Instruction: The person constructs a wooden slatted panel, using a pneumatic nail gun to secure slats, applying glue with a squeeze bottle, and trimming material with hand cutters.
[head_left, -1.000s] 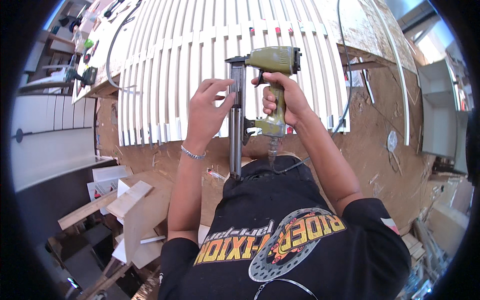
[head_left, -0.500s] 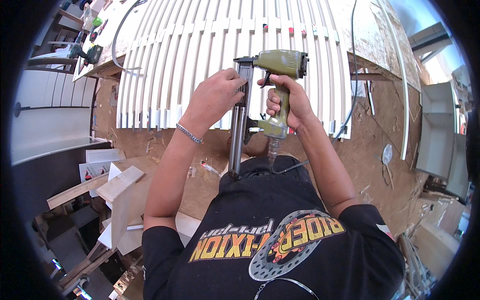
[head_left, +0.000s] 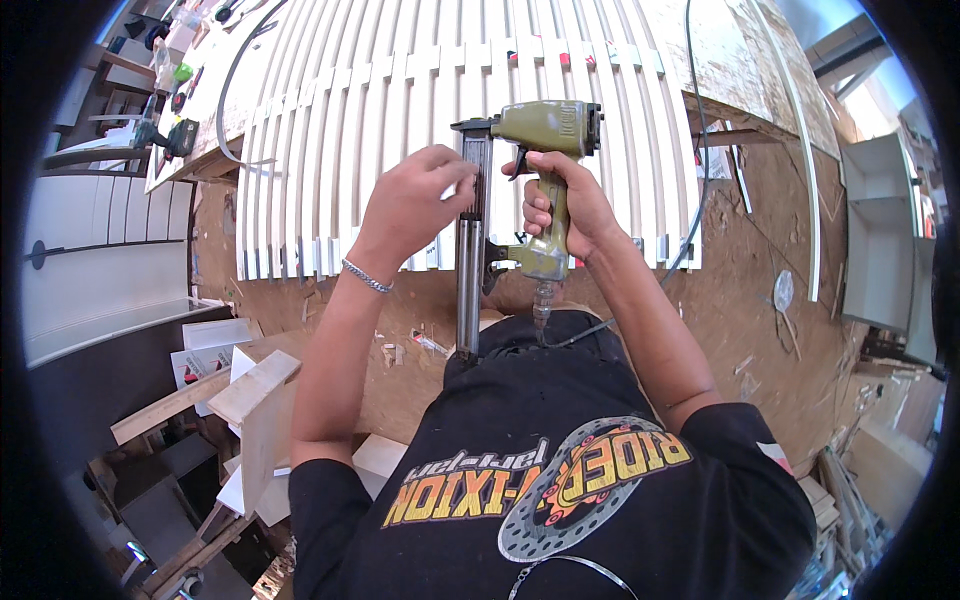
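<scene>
An olive-green air nail gun (head_left: 548,124) is held upright in front of my body, its nose pointing left. My right hand (head_left: 578,205) is wrapped round its handle, with the index finger by the black trigger. Along the gun's left side runs a long metal magazine (head_left: 468,285), reaching down to my waist. My left hand (head_left: 408,208), with a chain bracelet at the wrist, has its bent fingers and thumb at the upper part of this magazine. Whatever lies between those fingertips is too small to make out. A hose fitting (head_left: 543,297) hangs below the handle.
Beyond the gun lies a panel of parallel white slats (head_left: 350,130) on a worktable. A dark hose (head_left: 703,150) crosses its right side. A cordless drill (head_left: 170,137) rests at the far left. Wood offcuts (head_left: 255,390) are stacked at lower left, and an open white cabinet (head_left: 885,240) stands right.
The nail gun and both hands have shifted slightly left in view. My left hand's fingers have moved at the magazine, with a wider gap showing between thumb and index finger.
</scene>
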